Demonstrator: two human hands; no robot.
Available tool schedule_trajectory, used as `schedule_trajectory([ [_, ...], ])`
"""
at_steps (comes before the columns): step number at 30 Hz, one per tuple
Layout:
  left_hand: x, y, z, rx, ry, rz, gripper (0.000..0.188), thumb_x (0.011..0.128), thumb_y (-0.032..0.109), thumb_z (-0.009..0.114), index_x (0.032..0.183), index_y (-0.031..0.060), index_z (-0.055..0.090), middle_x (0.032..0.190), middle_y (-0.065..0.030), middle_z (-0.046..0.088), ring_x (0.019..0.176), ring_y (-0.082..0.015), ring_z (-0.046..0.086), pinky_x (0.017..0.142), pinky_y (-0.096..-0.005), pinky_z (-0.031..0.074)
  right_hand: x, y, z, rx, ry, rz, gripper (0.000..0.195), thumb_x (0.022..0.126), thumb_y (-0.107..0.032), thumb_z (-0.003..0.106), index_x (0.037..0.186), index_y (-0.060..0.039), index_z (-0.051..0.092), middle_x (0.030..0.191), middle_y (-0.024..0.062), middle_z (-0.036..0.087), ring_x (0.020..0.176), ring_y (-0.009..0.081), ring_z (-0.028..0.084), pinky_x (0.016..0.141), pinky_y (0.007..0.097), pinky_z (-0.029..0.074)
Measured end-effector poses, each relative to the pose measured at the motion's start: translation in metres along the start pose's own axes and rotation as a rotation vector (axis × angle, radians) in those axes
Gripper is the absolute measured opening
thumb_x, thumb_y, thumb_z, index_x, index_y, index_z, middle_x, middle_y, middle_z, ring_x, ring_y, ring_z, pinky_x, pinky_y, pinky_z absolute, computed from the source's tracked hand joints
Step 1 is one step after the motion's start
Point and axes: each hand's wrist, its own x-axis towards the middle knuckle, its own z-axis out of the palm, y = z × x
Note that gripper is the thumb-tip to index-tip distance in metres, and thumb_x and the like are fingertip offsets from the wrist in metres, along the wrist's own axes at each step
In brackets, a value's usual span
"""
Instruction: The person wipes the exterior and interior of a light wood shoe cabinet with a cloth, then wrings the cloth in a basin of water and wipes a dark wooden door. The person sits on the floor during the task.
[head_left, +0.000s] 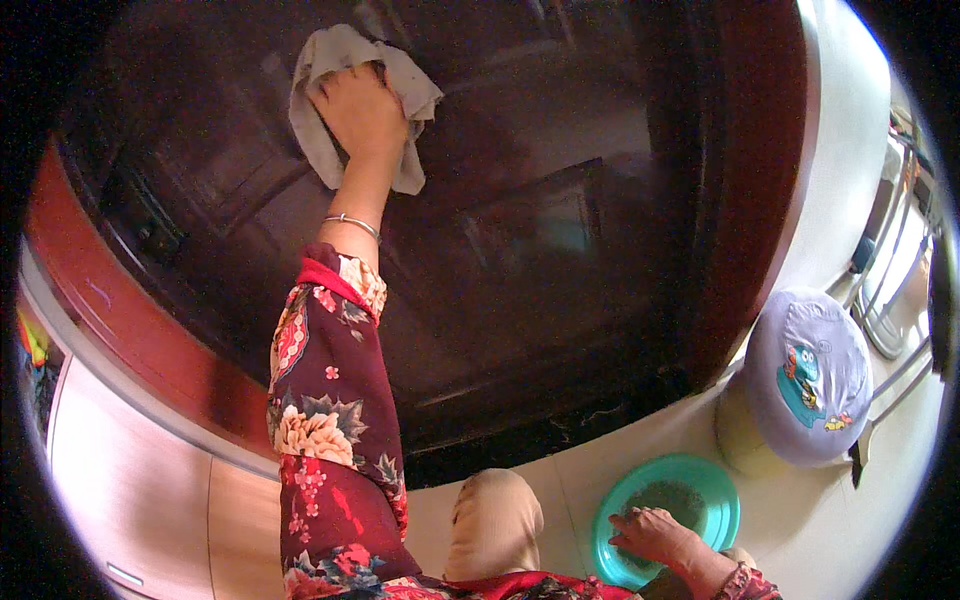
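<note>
A greyish-white cloth (420, 86) is bunched under my left hand (364, 112). The hand presses it against a dark, glossy door panel (517, 300), with the forearm stretched out and a bangle on the wrist. Low on the right, my right hand (651, 534) hangs loosely curled, with nothing seen in its fingers. Below it in the picture is a teal plastic basin (724, 487) holding cloudy water; whether the hand touches the basin is unclear.
Reddish-brown framing (142, 315) borders the panel. Right of the basin stands a round stool with a lavender cartoon-print cover (810, 375), near a metal rack (892, 232). At lower left is a pale wooden cabinet (135, 480). My bent knee (495, 517) is above the tiled floor (562, 495).
</note>
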Motion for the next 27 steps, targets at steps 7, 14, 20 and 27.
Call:
schedule_trajectory([
  [7,-0.038,-0.015,0.035,-0.248,0.004,-0.132,0.037,0.086,0.035,0.048,0.094,0.0037,0.066,0.102,-0.0173,0.061,0.111,-0.0341,0.047,0.099,-0.0489,0.027,0.058,-0.080,0.012,-0.125,0.134,0.075,0.033,0.084,-0.032,0.059,0.102,-0.0050,0.055,0.083,0.0190,0.060,0.077,0.0354,0.062,0.062,0.0450,0.050],
  [14,-0.015,0.012,0.031,-0.301,0.173,0.021,0.047,0.088,0.040,0.046,0.102,-0.0009,0.063,0.119,-0.0188,0.055,0.117,-0.0351,0.044,0.097,-0.0504,0.031,0.071,-0.110,0.028,-0.208,0.194,0.130,0.032,0.082,-0.032,0.060,0.097,-0.0033,0.056,0.080,0.0184,0.060,0.075,0.0342,0.062,0.062,0.0434,0.050],
  [20,-0.008,0.029,0.013,-0.723,0.152,0.021,0.037,0.083,0.028,0.052,0.102,-0.0013,0.063,0.125,-0.0232,0.046,0.121,-0.0368,0.036,0.102,-0.0496,0.023,0.076,-0.120,0.043,-0.333,0.223,0.126,0.023,0.084,-0.025,0.051,0.101,-0.0095,0.055,0.075,0.0107,0.056,0.068,0.0247,0.058,0.055,0.0366,0.044],
  [27,-0.028,0.063,0.014,-0.722,0.151,0.235,0.042,0.085,0.033,0.051,0.112,0.0024,0.057,0.124,-0.0151,0.049,0.117,-0.0327,0.042,0.096,-0.0453,0.033,0.078,-0.153,0.027,-0.358,0.177,0.130,0.036,0.081,-0.032,0.060,0.102,-0.0040,0.055,0.079,0.0153,0.060,0.075,0.0308,0.062,0.061,0.0413,0.049],
])
